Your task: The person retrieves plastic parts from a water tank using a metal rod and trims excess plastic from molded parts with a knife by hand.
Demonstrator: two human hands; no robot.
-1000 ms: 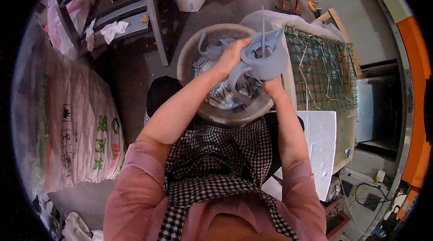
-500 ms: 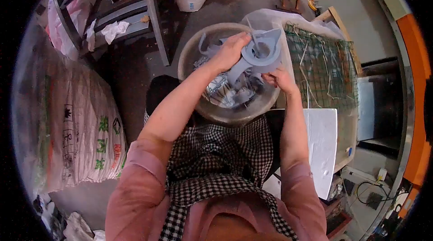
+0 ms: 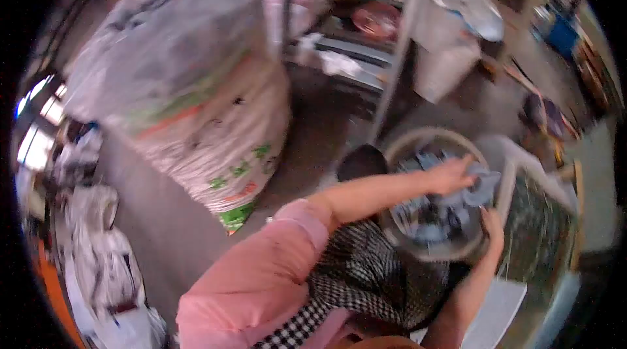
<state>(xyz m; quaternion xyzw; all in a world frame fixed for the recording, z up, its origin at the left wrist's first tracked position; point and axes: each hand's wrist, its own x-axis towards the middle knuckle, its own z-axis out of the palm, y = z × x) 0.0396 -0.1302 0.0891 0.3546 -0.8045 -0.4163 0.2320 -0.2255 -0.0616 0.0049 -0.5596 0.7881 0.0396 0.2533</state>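
My left hand [image 3: 452, 176] is on the upper left side of a grey-blue plastic jug-shaped part [image 3: 483, 189], its fingers on the part's edge. Just below the part is my right hand [image 3: 492, 223], near the right rim of a round tub [image 3: 400, 244]; motion blur hides whether its fingers touch the part. Grey-blue plastic pieces [image 3: 428, 221] lie in the tub under my hands.
A large filled sack [image 3: 222, 146] stands to the left. Behind the tub is a metal rack [image 3: 392, 74] with a red basket [image 3: 375, 20]. A netted frame [image 3: 539, 218] and a white board [image 3: 499, 313] are at the right. White sacks [image 3: 111, 270] lie far left.
The view has swung left, so the tub and both hands appear farther right and lower. My left hand still holds the grey-blue part, over the right side of the tub.
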